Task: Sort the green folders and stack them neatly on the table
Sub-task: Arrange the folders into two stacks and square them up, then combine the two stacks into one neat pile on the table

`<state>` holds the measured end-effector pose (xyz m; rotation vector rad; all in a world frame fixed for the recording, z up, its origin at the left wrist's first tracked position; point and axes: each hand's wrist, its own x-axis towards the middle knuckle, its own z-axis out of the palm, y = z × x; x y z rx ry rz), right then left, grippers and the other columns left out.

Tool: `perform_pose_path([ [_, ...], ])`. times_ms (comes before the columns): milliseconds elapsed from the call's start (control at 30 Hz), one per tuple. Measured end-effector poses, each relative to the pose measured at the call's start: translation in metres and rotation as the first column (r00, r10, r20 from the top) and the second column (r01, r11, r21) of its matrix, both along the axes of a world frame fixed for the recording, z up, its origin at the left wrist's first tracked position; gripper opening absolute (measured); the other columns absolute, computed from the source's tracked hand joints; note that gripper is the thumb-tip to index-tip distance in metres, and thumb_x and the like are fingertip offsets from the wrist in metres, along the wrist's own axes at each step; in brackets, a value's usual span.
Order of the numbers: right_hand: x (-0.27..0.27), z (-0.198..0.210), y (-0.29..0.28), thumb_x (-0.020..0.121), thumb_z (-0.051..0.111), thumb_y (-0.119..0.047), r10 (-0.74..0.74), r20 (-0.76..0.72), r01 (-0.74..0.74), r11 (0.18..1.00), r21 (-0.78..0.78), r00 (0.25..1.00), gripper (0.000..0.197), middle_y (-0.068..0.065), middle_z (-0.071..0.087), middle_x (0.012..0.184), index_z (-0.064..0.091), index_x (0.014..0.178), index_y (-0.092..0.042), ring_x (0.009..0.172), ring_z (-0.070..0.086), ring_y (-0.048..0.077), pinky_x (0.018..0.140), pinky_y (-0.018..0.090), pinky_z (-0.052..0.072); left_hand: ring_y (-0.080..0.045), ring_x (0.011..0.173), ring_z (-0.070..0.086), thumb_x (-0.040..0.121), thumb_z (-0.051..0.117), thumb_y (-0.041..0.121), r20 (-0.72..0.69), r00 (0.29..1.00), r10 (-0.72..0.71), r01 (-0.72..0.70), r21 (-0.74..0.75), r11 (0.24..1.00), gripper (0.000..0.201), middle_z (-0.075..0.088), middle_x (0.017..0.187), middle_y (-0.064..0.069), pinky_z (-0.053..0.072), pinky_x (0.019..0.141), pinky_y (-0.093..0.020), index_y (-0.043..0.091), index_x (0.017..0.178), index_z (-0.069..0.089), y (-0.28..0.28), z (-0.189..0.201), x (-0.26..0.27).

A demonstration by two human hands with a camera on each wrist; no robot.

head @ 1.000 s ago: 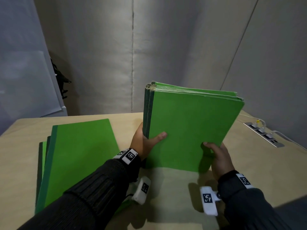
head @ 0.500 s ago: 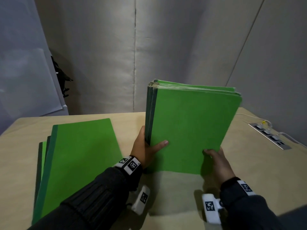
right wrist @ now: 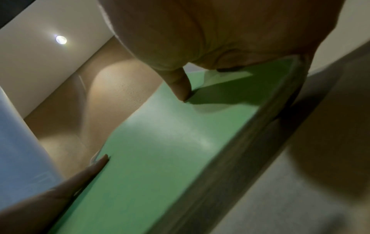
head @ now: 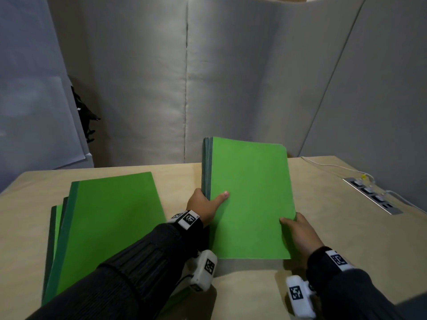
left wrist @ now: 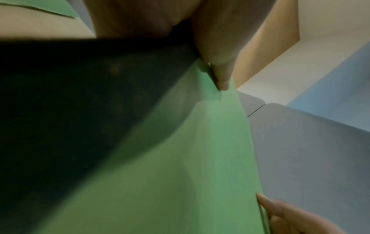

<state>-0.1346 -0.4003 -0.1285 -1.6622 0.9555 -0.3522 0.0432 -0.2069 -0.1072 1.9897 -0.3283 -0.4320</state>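
A bundle of green folders (head: 250,199) stands tilted on the wooden table (head: 335,227), its top leaning away from me. My left hand (head: 204,205) grips its dark spine edge, thumb across the front cover. My right hand (head: 298,232) holds the right edge near the bottom corner, thumb on the cover. In the left wrist view the folder cover (left wrist: 180,166) fills the frame beneath my thumb; the right wrist view shows the cover (right wrist: 160,150) and its edge. A second pile of green folders (head: 104,227) lies flat at the left, slightly fanned.
A power strip (head: 372,195) with white cables sits recessed in the table at the right. Grey partition panels (head: 184,77) stand behind the table. A dark object (head: 85,116) hangs at the back left.
The held bundle has tipped back and come lower, its bottom edge closer to me on the table. Both hands keep their grips. The flat pile has not moved.
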Motion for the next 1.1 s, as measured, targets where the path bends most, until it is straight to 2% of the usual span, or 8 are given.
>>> perform_pose_path([
  [167, -0.005, -0.003, -0.016, 0.087, 0.062, -0.037, -0.027, -0.152, 0.004, 0.989, -0.145, 0.988, 0.053, 0.014, 0.066, 0.121, 0.06, 0.125, 0.0, 0.116, 0.062, 0.034, 0.103, 0.041, 0.046, -0.039, 0.125, 0.066, 0.104, 0.06, 0.065, -0.25, 0.962, -0.109, 0.149, 0.151, 0.977, 0.092, 0.06, 0.155, -0.028, 0.053, 0.104, -0.039, -0.01, 0.156, 0.05, 0.003, -0.012, 0.005],
  [267, -0.011, -0.006, -0.025, 0.095, 0.06, -0.034, -0.016, -0.299, -0.06, 0.968, -0.242, 0.954, 0.04, 0.017, 0.061, 0.116, 0.059, 0.119, -0.002, 0.11, 0.059, 0.034, 0.094, 0.039, 0.044, -0.03, 0.083, 0.063, 0.106, 0.068, 0.046, -0.303, 0.933, -0.192, 0.245, 0.147, 0.958, 0.049, 0.074, 0.097, -0.02, 0.048, 0.079, -0.032, -0.003, 0.104, 0.074, 0.008, -0.019, -0.002],
  [367, -0.014, -0.007, -0.034, 0.095, 0.058, -0.037, 0.0, -0.371, -0.115, 0.951, -0.289, 0.929, 0.032, 0.013, 0.059, 0.102, 0.058, 0.103, -0.006, 0.093, 0.058, 0.03, 0.079, 0.038, 0.045, -0.03, 0.071, 0.062, 0.101, 0.078, 0.032, -0.305, 0.911, -0.278, 0.333, 0.147, 0.931, 0.044, 0.062, 0.068, -0.012, 0.058, 0.079, -0.044, 0.007, 0.069, 0.063, 0.014, -0.03, -0.01],
  [433, -0.014, -0.007, -0.036, 0.095, 0.059, -0.036, 0.006, -0.39, -0.135, 0.942, -0.306, 0.921, 0.029, 0.012, 0.061, 0.094, 0.059, 0.091, -0.007, 0.084, 0.058, 0.029, 0.072, 0.035, 0.042, -0.035, 0.077, 0.066, 0.098, 0.083, 0.029, -0.314, 0.888, -0.336, 0.38, 0.09, 0.92, 0.036, 0.07, 0.073, -0.019, 0.064, 0.089, -0.054, 0.001, 0.08, 0.068, 0.022, -0.029, -0.016],
  [567, -0.017, -0.007, -0.039, 0.093, 0.065, -0.032, 0.019, -0.414, -0.17, 0.929, -0.329, 0.91, 0.03, 0.011, 0.064, 0.082, 0.063, 0.077, -0.007, 0.074, 0.06, 0.025, 0.069, 0.034, 0.046, -0.023, 0.076, 0.071, 0.099, 0.075, 0.053, -0.099, 0.884, -0.458, 0.456, 0.406, 0.792, 0.044, 0.08, 0.082, -0.008, 0.057, 0.073, -0.032, 0.014, 0.078, 0.073, 0.036, -0.011, -0.019],
  [700, -0.024, -0.003, -0.037, 0.086, 0.068, -0.043, 0.017, -0.464, -0.198, 0.918, -0.343, 0.885, 0.042, 0.017, 0.072, 0.114, 0.074, 0.11, -0.009, 0.098, 0.068, 0.032, 0.093, 0.043, 0.054, -0.024, 0.076, 0.084, 0.105, 0.071, 0.044, -0.08, 0.88, -0.469, 0.46, 0.394, 0.796, 0.046, 0.086, 0.08, -0.011, 0.067, 0.077, -0.032, 0.014, 0.071, 0.072, 0.055, 0.012, -0.022],
  [833, -0.027, 0.016, -0.011, 0.086, 0.065, -0.053, -0.056, -0.493, -0.221, 0.847, -0.484, 0.868, 0.061, 0.016, 0.049, 0.142, 0.054, 0.14, -0.028, 0.129, 0.046, 0.04, 0.106, 0.049, 0.039, -0.025, 0.081, 0.081, 0.105, 0.07, 0.043, -0.06, 0.936, -0.346, 0.346, 0.332, 0.877, 0.048, 0.08, 0.106, -0.01, 0.07, 0.068, -0.031, -0.001, 0.123, 0.076, 0.088, 0.03, -0.004],
  [1100, 0.009, 0.057, 0.103, 0.09, 0.071, -0.034, 0.394, -0.061, -0.39, 0.854, -0.346, 0.917, 0.015, -0.002, 0.06, 0.121, 0.062, 0.102, -0.036, 0.108, 0.061, 0.026, 0.084, 0.04, 0.055, -0.02, 0.077, 0.071, 0.107, 0.069, 0.036, 0.131, 0.991, -0.034, -0.026, 0.43, 0.902, 0.033, 0.078, 0.111, -0.015, 0.058, 0.062, -0.03, 0.005, 0.118, 0.071, 0.218, 0.045, 0.054],
])
